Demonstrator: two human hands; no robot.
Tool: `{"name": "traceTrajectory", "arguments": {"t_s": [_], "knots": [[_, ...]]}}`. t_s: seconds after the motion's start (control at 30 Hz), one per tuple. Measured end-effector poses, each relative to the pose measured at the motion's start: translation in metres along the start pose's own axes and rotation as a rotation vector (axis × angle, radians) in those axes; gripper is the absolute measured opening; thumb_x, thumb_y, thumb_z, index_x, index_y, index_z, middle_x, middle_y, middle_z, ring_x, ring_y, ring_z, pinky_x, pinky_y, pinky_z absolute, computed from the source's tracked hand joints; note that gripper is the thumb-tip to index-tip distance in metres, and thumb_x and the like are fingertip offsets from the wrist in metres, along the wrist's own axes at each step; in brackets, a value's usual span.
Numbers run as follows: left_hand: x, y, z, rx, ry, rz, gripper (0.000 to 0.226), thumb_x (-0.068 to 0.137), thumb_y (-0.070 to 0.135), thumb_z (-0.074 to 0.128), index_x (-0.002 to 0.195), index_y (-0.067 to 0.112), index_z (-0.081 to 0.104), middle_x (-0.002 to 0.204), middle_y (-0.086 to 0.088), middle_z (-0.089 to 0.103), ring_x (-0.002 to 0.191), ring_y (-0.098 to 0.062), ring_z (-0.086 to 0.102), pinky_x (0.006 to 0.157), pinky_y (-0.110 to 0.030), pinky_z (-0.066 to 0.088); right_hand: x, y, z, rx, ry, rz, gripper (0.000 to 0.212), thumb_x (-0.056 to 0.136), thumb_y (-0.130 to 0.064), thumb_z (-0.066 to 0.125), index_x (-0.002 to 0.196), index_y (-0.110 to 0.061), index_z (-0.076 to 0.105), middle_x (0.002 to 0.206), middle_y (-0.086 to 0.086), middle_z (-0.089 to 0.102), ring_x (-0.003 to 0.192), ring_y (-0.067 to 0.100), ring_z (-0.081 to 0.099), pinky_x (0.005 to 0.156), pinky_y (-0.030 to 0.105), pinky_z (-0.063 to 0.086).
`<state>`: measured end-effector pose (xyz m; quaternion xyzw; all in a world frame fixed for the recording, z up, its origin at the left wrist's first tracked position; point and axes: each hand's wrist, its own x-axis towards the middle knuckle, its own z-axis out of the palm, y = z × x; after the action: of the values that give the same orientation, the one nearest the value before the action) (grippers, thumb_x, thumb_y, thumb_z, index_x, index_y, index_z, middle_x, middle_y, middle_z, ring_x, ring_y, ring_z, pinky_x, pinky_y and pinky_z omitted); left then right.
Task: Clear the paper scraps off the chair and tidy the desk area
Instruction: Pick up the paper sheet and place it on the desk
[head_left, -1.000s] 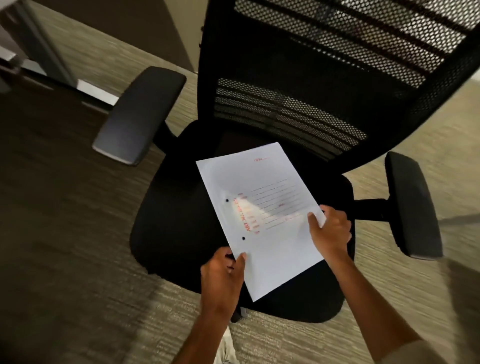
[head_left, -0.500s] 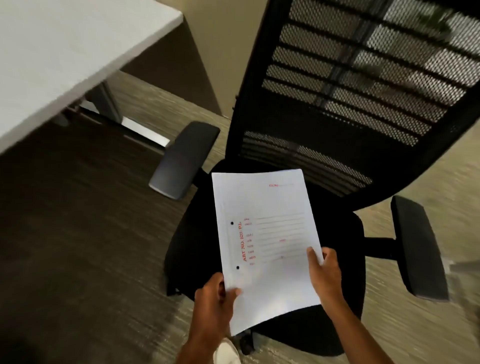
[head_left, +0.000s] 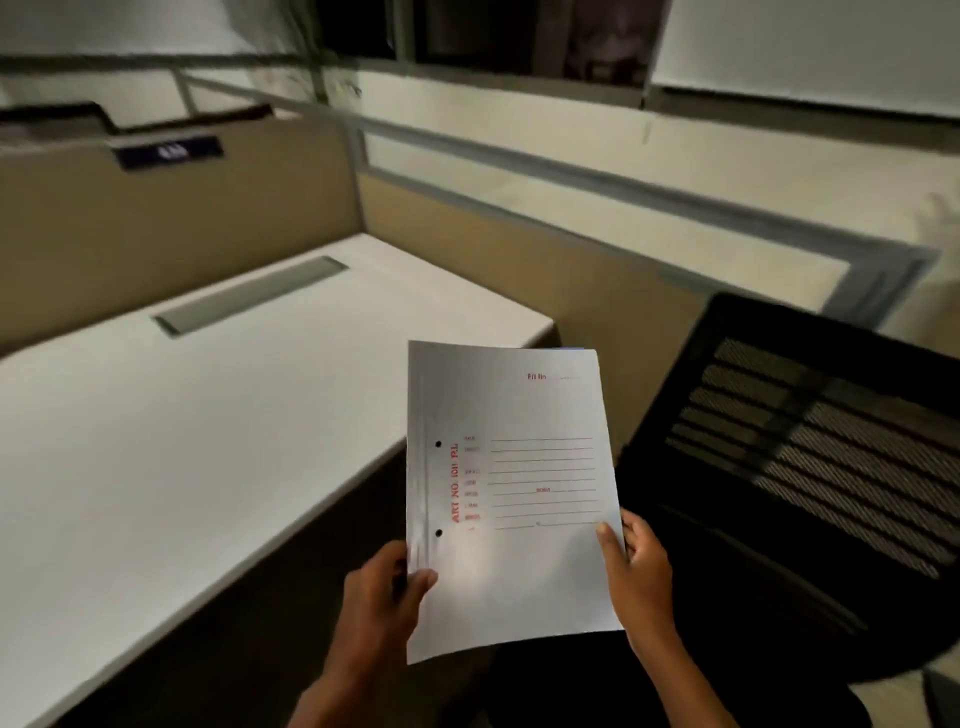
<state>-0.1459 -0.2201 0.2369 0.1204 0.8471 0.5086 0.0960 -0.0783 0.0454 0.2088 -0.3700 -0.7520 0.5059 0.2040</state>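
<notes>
I hold a white paper file (head_left: 514, 493) with red print and two punch holes upright in front of me. My left hand (head_left: 382, 597) grips its lower left edge and my right hand (head_left: 641, 577) grips its lower right edge. The file hangs in the air between the white desk (head_left: 182, 441) on the left and the black mesh-backed office chair (head_left: 800, 467) on the right. The chair's seat is mostly hidden behind the file and my arms.
The desk has a grey cable slot (head_left: 249, 301) near its back. Beige cubicle partitions (head_left: 182, 218) with grey trim stand behind the desk and run to the right. A dark nameplate (head_left: 169, 151) sits on the partition top.
My view has swung up from the chair seat toward the desk. The file has risen off the chair with both hands still on it, and now stands more upright beside the desk's edge.
</notes>
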Motion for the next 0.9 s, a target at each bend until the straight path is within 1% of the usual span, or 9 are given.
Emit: {"name": "traceTrajectory", "arguments": {"t_s": [0.17,0.3,0.47,0.57,0.63,0.7,0.77,0.83,0.9], "knots": [[0.006,0.042,-0.109,0.011,0.172,0.061,0.017,0.088,0.021,0.072,0.103,0.015,0.067,0.099,0.008,0.072,0.082,-0.014,0.073,0.067,-0.034,0.063,-0.01,-0.114,0.044,0.119,-0.072,-0.187,0.021,0.093,-0.031,0.06,0.112,-0.022,0.056,0.103,0.0,0.065,0.088,0.016,0.064,0.074,0.032,0.053],[-0.01,0.075,-0.196,-0.001,0.306,0.109,0.007,0.088,0.019,0.072,0.09,0.022,0.066,0.088,0.004,0.073,0.076,-0.012,0.071,0.057,-0.018,0.055,-0.032,-0.194,0.081,0.221,-0.157,-0.33,0.013,0.093,-0.033,0.061,0.104,-0.031,0.054,0.096,-0.007,0.064,0.083,0.001,0.06,0.06,0.02,0.046],[-0.041,0.107,-0.3,0.052,0.489,0.159,0.018,0.087,0.015,0.072,0.076,0.026,0.063,0.071,0.009,0.07,0.061,-0.003,0.063,0.054,-0.016,0.046,-0.072,-0.29,0.126,0.314,-0.267,-0.463,0.022,0.091,-0.041,0.061,0.109,-0.03,0.056,0.099,-0.01,0.063,0.086,0.0,0.058,0.064,0.018,0.043],[-0.057,0.117,-0.346,0.033,0.577,0.176,0.011,0.087,0.013,0.072,0.082,0.022,0.068,0.077,0.008,0.075,0.068,-0.006,0.07,0.058,-0.019,0.052,-0.093,-0.338,0.146,0.379,-0.306,-0.546,0.025,0.09,-0.04,0.062,0.111,-0.026,0.059,0.098,-0.005,0.064,0.087,0.014,0.06,0.074,0.029,0.046],[-0.073,0.122,-0.377,0.022,0.643,0.183,0.006,0.086,0.013,0.073,0.089,0.018,0.071,0.081,0.008,0.077,0.073,-0.007,0.073,0.064,-0.023,0.058,-0.114,-0.369,0.161,0.426,-0.36,-0.57,0.03,0.09,-0.04,0.063,0.114,-0.023,0.06,0.098,-0.006,0.064,0.089,0.014,0.059,0.078,0.03,0.045],[-0.087,0.124,-0.405,0.002,0.705,0.197,0.01,0.086,0.014,0.074,0.096,0.016,0.073,0.086,0.007,0.078,0.077,-0.008,0.074,0.069,-0.025,0.059,-0.134,-0.397,0.173,0.464,-0.406,-0.591,0.025,0.091,-0.038,0.063,0.111,-0.023,0.06,0.091,-0.012,0.063,0.083,0.003,0.058,0.075,0.022,0.044],[-0.102,0.126,-0.433,-0.023,0.75,0.192,0.015,0.086,0.016,0.074,0.101,0.01,0.072,0.091,0.001,0.078,0.082,-0.014,0.075,0.074,-0.033,0.061,-0.156,-0.424,0.186,0.48,-0.421,-0.637,0.016,0.091,-0.037,0.063,0.099,-0.024,0.059,0.077,-0.019,0.057,0.07,-0.004,0.055,0.064,0.007,0.04],[-0.112,0.126,-0.456,-0.041,0.778,0.199,0.022,0.087,0.016,0.073,0.106,0.005,0.07,0.097,-0.007,0.076,0.088,-0.023,0.074,0.079,-0.041,0.061,-0.175,-0.447,0.196,0.496,-0.438,-0.669,0.015,0.091,-0.036,0.063,0.096,-0.023,0.059,0.077,-0.018,0.058,0.07,-0.003,0.055,0.06,0.005,0.041],[-0.122,0.126,-0.478,-0.036,0.817,0.223,0.023,0.087,0.016,0.072,0.108,0.005,0.069,0.1,-0.009,0.075,0.09,-0.025,0.073,0.078,-0.04,0.062,-0.194,-0.467,0.206,0.518,-0.463,-0.686,0.017,0.092,-0.035,0.063,0.1,-0.02,0.061,0.084,-0.011,0.065,0.078,0.003,0.059,0.062,0.011,0.042]]}}
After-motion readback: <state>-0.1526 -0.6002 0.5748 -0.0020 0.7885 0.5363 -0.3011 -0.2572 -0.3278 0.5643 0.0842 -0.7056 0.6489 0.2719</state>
